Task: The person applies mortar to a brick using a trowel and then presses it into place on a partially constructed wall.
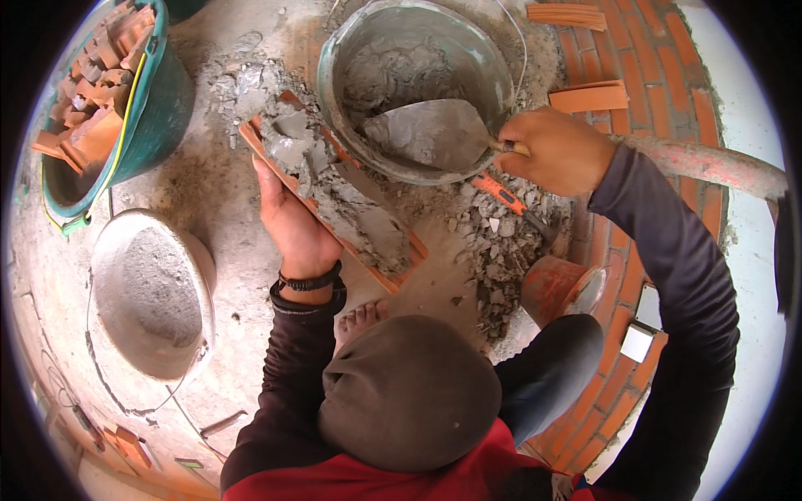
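My left hand (302, 232) supports a long, thin orange brick tile (407, 272) from its left side, palm up. Thick wet grey mortar (355, 196) covers most of the tile's face. My right hand (561, 150) is closed around the short handle of a trowel (434, 134). The trowel's broad blade, coated in mortar, lies inside the round mortar bucket (326, 75), over the wet mix. Just below the bucket's rim, an orange-handled tool (499, 192) rests on crumbled mortar, its far end partly buried.
A green bucket (171, 92) full of broken brick pieces stands at the far left, with a pale, mortar-stained bucket (203, 275) nearer. On the right are brickwork (618, 280), a loose brick tile (589, 97), a small red bucket (547, 288) and mortar rubble (497, 288).
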A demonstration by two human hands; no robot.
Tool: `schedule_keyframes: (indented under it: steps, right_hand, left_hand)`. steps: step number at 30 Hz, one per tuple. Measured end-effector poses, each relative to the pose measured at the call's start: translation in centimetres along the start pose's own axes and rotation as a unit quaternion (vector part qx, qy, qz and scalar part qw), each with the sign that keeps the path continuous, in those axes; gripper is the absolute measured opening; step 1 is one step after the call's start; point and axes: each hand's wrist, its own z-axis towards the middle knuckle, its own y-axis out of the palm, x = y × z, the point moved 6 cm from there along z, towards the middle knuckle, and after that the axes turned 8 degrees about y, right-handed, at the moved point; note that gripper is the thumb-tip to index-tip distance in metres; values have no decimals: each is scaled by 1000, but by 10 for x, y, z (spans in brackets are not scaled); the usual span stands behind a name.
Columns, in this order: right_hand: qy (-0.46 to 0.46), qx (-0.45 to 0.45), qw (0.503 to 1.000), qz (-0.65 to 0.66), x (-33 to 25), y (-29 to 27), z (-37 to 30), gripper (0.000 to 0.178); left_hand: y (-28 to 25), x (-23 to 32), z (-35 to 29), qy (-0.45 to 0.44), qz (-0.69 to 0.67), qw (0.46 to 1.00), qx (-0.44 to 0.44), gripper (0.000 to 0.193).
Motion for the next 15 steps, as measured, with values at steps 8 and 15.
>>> schedule_keyframes:
  steps: [8,15]
  right_hand:
    - [204,-311,921,118,-28,-28,-18,36]
    - [241,-317,826,398,-40,-10,-17,36]
  left_hand:
    - [-21,22,-5,49,45,997,25,47]
    - [-25,24,-4,47,21,998,22,48]
